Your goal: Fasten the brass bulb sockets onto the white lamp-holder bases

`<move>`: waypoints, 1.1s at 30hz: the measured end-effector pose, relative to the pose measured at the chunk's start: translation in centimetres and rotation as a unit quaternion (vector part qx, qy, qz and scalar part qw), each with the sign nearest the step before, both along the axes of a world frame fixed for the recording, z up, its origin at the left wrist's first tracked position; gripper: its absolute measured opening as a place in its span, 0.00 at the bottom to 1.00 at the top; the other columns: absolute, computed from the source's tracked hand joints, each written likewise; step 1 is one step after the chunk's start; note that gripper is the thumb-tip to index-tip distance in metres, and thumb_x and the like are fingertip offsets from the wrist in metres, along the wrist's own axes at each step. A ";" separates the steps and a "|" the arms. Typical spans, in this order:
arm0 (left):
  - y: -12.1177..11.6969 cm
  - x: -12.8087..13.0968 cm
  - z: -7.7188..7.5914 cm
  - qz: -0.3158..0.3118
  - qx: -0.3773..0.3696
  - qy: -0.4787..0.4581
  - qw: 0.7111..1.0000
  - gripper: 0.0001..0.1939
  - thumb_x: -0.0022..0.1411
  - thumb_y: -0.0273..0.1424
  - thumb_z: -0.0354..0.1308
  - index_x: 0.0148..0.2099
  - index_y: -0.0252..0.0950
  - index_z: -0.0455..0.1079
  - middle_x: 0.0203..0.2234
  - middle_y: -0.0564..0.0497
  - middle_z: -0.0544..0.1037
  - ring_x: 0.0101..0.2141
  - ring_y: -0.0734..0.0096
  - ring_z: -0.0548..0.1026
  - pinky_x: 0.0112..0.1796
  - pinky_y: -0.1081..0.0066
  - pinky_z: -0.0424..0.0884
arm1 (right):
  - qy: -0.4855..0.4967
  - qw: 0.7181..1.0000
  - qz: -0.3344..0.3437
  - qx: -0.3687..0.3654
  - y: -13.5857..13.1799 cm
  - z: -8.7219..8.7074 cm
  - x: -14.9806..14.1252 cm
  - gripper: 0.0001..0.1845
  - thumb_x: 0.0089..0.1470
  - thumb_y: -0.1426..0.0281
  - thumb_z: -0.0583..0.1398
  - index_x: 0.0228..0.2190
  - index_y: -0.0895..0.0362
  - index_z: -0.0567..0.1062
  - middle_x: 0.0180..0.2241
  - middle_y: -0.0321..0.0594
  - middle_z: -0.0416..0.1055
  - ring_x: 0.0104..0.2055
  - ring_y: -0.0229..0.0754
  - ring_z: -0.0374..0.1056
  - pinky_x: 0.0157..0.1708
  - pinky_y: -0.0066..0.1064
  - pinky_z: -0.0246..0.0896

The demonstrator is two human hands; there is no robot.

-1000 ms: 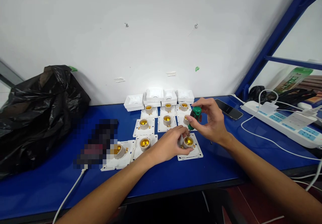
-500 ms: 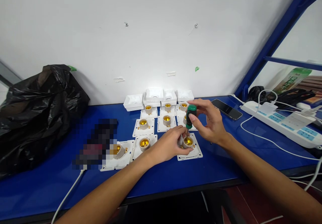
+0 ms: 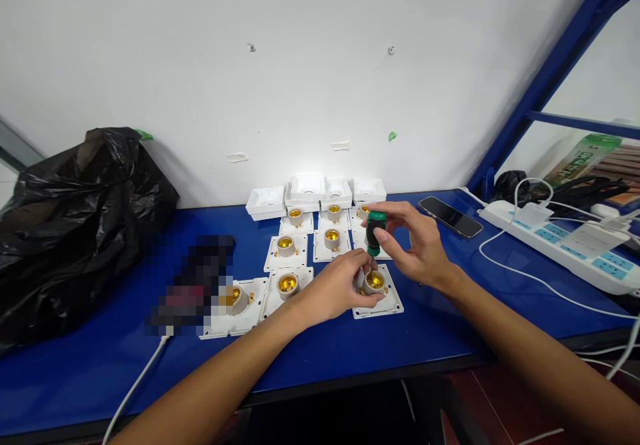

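Note:
In my right hand point(image 3: 413, 242) is a short screwdriver point(image 3: 376, 234) with a green and black handle, held nearly upright. Its shaft points down into a lamp socket point(image 3: 375, 283), a pale ring with a gold-coloured threaded inside. That socket sits on a square white base plate point(image 3: 390, 304) lying on the blue table. My left hand point(image 3: 337, 285) grips the socket's rim, thumb at the near side and fingers at the far side. The screwdriver's tip is hidden inside the socket. Several more white plates with sockets, such as this lamp socket point(image 3: 288, 286), lie to the left and behind.
White square covers point(image 3: 267, 202) stand stacked against the wall. A black plastic bag point(image 3: 85, 232) fills the left side, beside a blurred-out dark object point(image 3: 193, 292) with a white cable. At right lie a phone point(image 3: 450, 216) and a white power strip point(image 3: 550, 240) with cables.
My right hand has shifted slightly, and the screwdriver's handle has come a little left and lower, now more upright. My left hand stays on the socket.

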State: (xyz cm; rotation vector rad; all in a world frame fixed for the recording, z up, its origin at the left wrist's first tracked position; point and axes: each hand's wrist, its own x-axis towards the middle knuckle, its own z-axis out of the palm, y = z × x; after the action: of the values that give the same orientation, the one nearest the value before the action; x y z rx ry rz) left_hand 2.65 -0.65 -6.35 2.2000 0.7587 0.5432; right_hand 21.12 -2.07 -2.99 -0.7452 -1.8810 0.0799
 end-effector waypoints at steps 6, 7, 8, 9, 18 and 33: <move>-0.1 0.0 0.2 0.005 0.005 0.003 1.000 0.16 0.57 0.39 0.67 0.42 0.38 0.67 0.33 0.54 0.70 0.31 0.69 0.67 0.32 0.69 0.64 | 0.017 1.000 0.009 0.020 0.4 0.1 0.0 0.22 0.55 0.70 0.68 0.50 0.49 0.71 0.37 0.35 0.70 0.31 0.36 0.66 0.25 0.30 0.67; -0.1 0.0 0.2 0.004 0.006 0.003 1.000 0.16 0.57 0.39 0.67 0.42 0.38 0.67 0.33 0.54 0.70 0.31 0.70 0.66 0.32 0.69 0.64 | 0.021 0.999 0.007 0.026 0.4 0.2 -0.1 0.22 0.54 0.70 0.69 0.49 0.49 0.71 0.38 0.35 0.70 0.32 0.37 0.65 0.25 0.30 0.67; -0.1 0.0 0.2 0.003 0.007 0.002 1.000 0.16 0.57 0.39 0.67 0.42 0.38 0.67 0.33 0.54 0.70 0.31 0.70 0.66 0.32 0.69 0.63 | 0.022 0.999 0.006 0.029 0.4 0.3 -0.1 0.22 0.53 0.71 0.69 0.49 0.49 0.71 0.38 0.35 0.70 0.33 0.37 0.65 0.24 0.30 0.66; -0.1 0.0 0.2 0.002 0.008 0.001 1.000 0.16 0.57 0.39 0.67 0.41 0.38 0.67 0.33 0.54 0.70 0.31 0.69 0.66 0.32 0.69 0.63 | 0.021 0.999 0.006 0.028 0.3 0.3 -0.1 0.21 0.54 0.71 0.68 0.48 0.49 0.72 0.38 0.36 0.70 0.33 0.38 0.65 0.25 0.30 0.66; 0.0 0.0 0.0 -0.005 0.007 -0.005 1.000 0.16 0.57 0.38 0.67 0.39 0.39 0.64 0.32 0.55 0.69 0.31 0.70 0.65 0.32 0.70 0.61 | 0.004 0.999 0.023 0.049 0.1 0.9 -0.2 0.17 0.59 0.75 0.62 0.50 0.51 0.74 0.39 0.40 0.74 0.38 0.41 0.68 0.33 0.36 0.68; 0.0 0.0 -0.1 0.001 0.009 0.002 1.000 0.16 0.57 0.39 0.67 0.40 0.38 0.65 0.33 0.54 0.70 0.32 0.69 0.66 0.33 0.69 0.62 | -0.010 0.999 0.007 0.044 0.1 0.9 -0.1 0.21 0.59 0.73 0.64 0.53 0.49 0.76 0.40 0.40 0.74 0.39 0.42 0.69 0.34 0.37 0.68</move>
State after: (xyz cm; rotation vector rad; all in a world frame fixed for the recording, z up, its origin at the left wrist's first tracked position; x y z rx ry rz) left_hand 2.65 -0.65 -6.41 2.2181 0.7620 0.5489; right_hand 21.06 -2.01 -2.07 -0.6757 -1.8961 -0.0017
